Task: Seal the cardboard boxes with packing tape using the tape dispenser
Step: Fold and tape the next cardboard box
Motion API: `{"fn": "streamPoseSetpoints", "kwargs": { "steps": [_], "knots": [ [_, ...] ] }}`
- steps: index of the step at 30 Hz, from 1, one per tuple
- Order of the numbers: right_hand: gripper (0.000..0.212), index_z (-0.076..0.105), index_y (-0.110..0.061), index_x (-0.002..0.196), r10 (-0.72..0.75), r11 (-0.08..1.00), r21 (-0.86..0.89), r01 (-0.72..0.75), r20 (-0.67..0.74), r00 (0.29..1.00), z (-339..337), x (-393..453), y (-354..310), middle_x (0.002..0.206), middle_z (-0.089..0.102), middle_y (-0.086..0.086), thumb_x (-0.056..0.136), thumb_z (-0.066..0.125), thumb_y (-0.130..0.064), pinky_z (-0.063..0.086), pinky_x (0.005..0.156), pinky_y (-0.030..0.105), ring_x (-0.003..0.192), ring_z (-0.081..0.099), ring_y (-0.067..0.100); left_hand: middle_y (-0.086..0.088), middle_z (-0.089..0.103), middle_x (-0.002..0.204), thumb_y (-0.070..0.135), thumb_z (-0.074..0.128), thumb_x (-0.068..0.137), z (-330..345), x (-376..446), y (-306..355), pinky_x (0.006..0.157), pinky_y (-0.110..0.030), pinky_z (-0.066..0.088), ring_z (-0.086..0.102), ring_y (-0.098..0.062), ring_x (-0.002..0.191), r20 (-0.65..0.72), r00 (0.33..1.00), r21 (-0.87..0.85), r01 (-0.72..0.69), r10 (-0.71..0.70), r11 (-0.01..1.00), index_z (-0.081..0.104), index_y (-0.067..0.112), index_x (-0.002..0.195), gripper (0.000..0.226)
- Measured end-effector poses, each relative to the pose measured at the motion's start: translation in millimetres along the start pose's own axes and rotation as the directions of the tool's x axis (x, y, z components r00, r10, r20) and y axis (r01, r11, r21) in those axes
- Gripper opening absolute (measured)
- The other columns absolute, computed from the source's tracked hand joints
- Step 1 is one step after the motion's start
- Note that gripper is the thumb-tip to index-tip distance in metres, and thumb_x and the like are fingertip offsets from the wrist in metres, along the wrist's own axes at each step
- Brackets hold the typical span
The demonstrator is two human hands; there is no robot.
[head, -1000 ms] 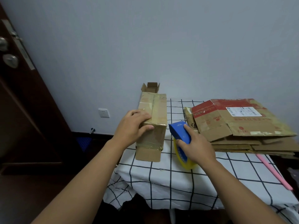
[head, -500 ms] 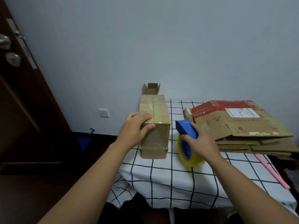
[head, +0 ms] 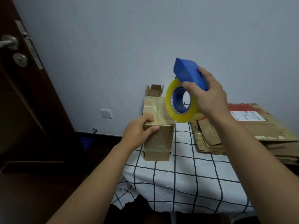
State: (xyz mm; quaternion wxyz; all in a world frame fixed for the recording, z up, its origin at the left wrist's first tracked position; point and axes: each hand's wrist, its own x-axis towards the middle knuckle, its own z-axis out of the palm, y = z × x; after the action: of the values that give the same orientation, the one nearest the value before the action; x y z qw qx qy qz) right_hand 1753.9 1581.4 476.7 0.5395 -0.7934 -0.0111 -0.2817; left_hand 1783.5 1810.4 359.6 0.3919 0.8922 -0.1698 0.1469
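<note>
A long brown cardboard box (head: pixel 159 136) stands on the checked tablecloth (head: pixel 182 175), its top and near end covered in shiny tape. My left hand (head: pixel 139 131) grips its near left top corner, thumb on the front face. My right hand (head: pixel 208 97) holds a blue tape dispenser (head: pixel 187 73) in the air above and right of the box. The dispenser's yellow tape roll (head: pixel 179 104) hangs below its blue body.
A small open box (head: pixel 154 90) stands behind the long one by the wall. Flattened cardboard boxes (head: pixel 252 130) are stacked on the table's right side. A dark wooden door (head: pixel 24 94) with a metal handle is at the left. A wall socket (head: pixel 106 113) sits low on the wall.
My right hand has lifted the dispenser off the table to above the box. The left hand stays on the box corner. The view has moved closer.
</note>
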Motion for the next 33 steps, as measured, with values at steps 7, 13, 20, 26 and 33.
{"fn": "streamPoseSetpoints", "kwargs": {
  "steps": [7,13,20,26,33],
  "knots": [
    [0.069,0.042,-0.044,0.145,-0.024,0.986,-0.162,0.048,0.146,0.989,36,0,2,0.133,0.056,-0.010,0.082,0.067,-0.056,0.045,0.086,0.028,0.108,0.056,0.015,0.015,0.054,0.127,0.040,0.071,0.087,-2,-3,-1,0.093,-0.017,0.040,0.051,-0.002,0.114,-0.027,1.000,-0.097,-0.009,0.007,0.995,0.065,0.027,0.118,0.034],
    [0.070,0.038,-0.042,0.149,-0.045,0.965,-0.246,0.089,0.181,0.982,40,1,-4,0.135,0.056,-0.005,0.085,0.065,-0.054,0.052,0.092,0.040,0.111,0.056,0.021,0.020,0.051,0.133,0.039,0.060,0.095,0,-8,-6,0.102,-0.029,0.045,0.051,-0.006,0.125,-0.002,0.996,-0.334,0.088,-0.094,0.938,0.058,0.031,0.124,0.030],
    [0.070,0.037,-0.042,0.149,-0.035,0.960,-0.267,0.088,0.197,0.980,38,1,-5,0.137,0.054,-0.005,0.086,0.064,-0.053,0.052,0.093,0.040,0.111,0.056,0.021,-0.001,0.070,0.114,0.028,0.055,0.099,6,-18,-7,0.089,-0.024,0.055,0.067,-0.009,0.105,0.052,0.883,-0.811,0.310,-0.467,0.496,0.061,0.016,0.112,0.018],
    [0.069,0.037,-0.042,0.149,-0.027,0.959,-0.273,0.082,0.198,0.980,38,3,-5,0.135,0.054,-0.006,0.086,0.064,-0.054,0.051,0.090,0.037,0.109,0.055,0.020,0.000,0.074,0.080,0.018,0.057,0.097,0,-10,0,0.073,-0.020,0.056,0.072,-0.006,0.081,0.168,0.835,-0.881,0.366,-0.524,0.300,0.068,0.011,0.081,0.021],
    [0.070,0.037,-0.042,0.149,-0.026,0.962,-0.263,0.080,0.204,0.979,37,3,-4,0.135,0.054,-0.005,0.085,0.064,-0.053,0.052,0.090,0.036,0.108,0.056,0.020,-0.010,0.072,0.099,0.007,0.056,0.096,5,-5,3,0.088,-0.027,0.055,0.068,-0.016,0.097,0.155,0.782,-0.859,0.408,-0.604,0.308,0.063,0.009,0.105,0.012]
  ]
}}
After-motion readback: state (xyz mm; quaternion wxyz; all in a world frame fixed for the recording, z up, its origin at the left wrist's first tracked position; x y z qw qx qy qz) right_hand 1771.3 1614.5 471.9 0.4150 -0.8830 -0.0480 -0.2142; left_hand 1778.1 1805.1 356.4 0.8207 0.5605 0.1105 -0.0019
